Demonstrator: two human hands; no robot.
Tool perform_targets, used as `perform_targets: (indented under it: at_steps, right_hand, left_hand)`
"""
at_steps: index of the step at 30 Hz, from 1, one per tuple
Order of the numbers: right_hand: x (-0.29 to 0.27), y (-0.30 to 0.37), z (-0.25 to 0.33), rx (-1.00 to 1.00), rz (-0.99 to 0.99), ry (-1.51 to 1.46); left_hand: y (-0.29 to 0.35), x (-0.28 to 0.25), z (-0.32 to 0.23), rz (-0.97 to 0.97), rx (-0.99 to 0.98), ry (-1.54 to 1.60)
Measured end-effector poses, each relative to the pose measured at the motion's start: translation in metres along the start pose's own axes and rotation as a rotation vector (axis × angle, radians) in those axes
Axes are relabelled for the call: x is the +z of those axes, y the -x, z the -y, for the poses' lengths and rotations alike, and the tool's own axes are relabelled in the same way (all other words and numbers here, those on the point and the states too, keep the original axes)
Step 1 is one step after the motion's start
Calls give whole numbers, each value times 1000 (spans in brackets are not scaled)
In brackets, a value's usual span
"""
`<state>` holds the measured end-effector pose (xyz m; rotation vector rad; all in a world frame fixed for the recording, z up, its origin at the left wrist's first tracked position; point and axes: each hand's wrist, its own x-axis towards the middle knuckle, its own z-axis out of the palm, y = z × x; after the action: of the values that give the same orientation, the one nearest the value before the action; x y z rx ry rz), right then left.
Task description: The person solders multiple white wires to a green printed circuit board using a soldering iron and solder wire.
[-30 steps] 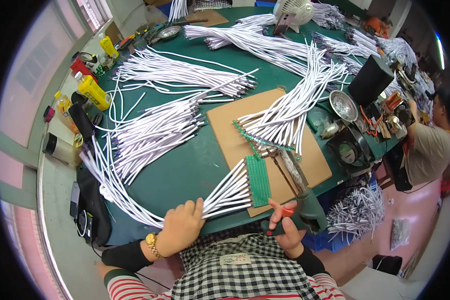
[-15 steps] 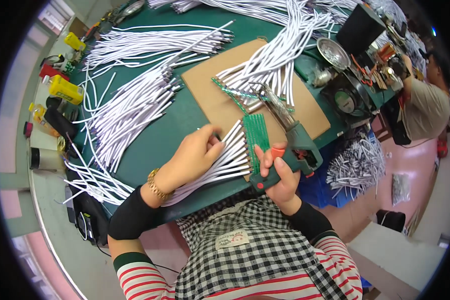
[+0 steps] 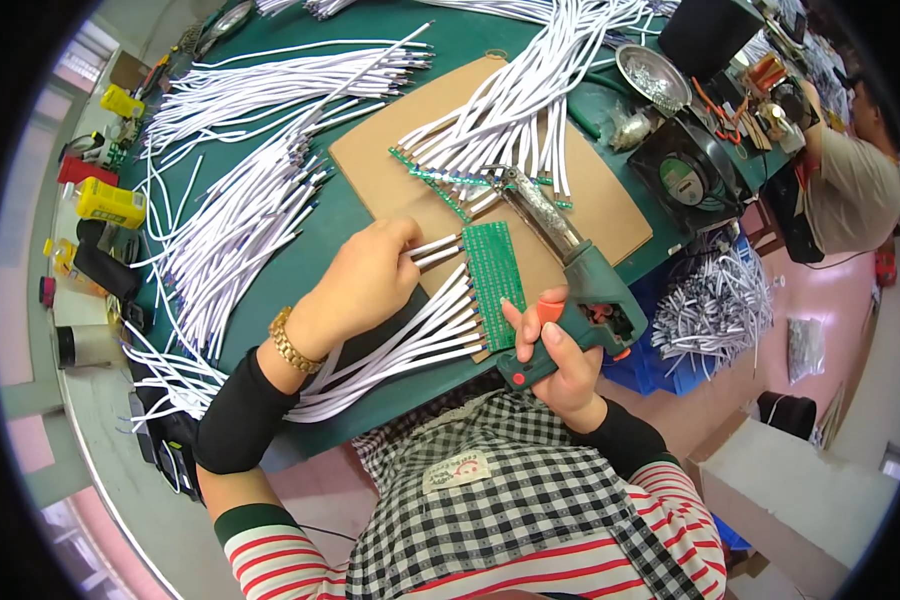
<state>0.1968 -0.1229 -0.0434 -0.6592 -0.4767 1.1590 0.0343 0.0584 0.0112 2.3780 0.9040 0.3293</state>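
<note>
My left hand (image 3: pixel 360 285), with a gold watch at the wrist, is closed on white cables (image 3: pixel 435 252) that meet the upper left edge of a green circuit board (image 3: pixel 492 280). More white cables (image 3: pixel 400 355) fan out from the same edge lower down, below that hand. My right hand (image 3: pixel 570 375) grips a dark green soldering gun (image 3: pixel 602 295) with an orange trigger, its fingers at the board's lower right. The gun's metal nose points up and left, beyond the board's right side. A further bundle of white cables (image 3: pixel 505 130) ends on narrow green board strips (image 3: pixel 430 180).
A brown cardboard sheet (image 3: pixel 370 160) lies on the green table. Piles of white cable (image 3: pixel 240 230) cover the left side. At right stand a black fan (image 3: pixel 685 175) and a metal dish (image 3: pixel 653 78). Another person (image 3: pixel 850 210) sits at the far right.
My left hand has moved up along the board's edge, and the cables there now stand apart from the lower ones. My right hand still holds the soldering gun. The whole view has shifted slightly.
</note>
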Motion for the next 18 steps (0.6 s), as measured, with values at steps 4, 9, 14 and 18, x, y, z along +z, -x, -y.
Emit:
perform_targets:
  at_steps: [4,9,14,18]
  right_hand:
    - [-4,-3,1,17,36,13]
    - [-11,-3,1,57,34,-12]
    - [-12,-3,5,103,72,-16]
    - [-17,-2,6,142,101,26]
  left_hand:
    - [-21,-3,-7,103,-137,170]
    - [-31,8,3,129,-25,185]
    - [-33,14,9,18,215,-43]
    - [-33,18,13,-155,582,-398]
